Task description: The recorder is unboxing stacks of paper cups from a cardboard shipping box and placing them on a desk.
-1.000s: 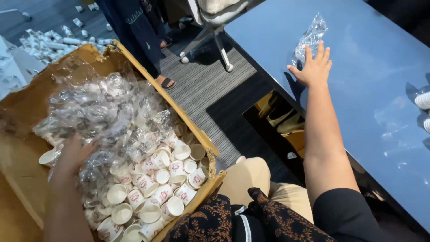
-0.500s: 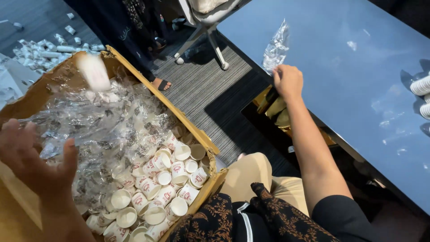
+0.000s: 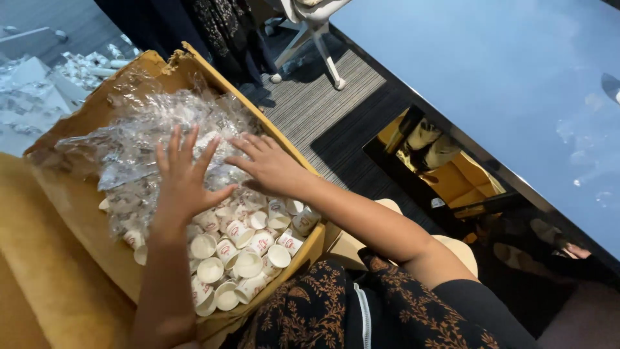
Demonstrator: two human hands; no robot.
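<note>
- My cardboard box (image 3: pixel 68 194) sits on my left, packed full, with little room along its edges.
- My left hand (image 3: pixel 184 178) is spread flat on the crinkly plastic bags (image 3: pixel 139 145).
- My right hand (image 3: pixel 268 165) is spread flat too, touching the small paper cups (image 3: pixel 242 249).
- Bags hide many cups.
- The blue table (image 3: pixel 491 84) has open room.

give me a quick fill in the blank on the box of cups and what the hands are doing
1. Both hands, the left hand and the right hand, rest on crinkled clear ____ inside the cardboard box.
2. The small cups loose in the box are mostly ____ in colour.
3. The box sits to the ____ of the blue table.

Missing words: plastic; white; left
</note>
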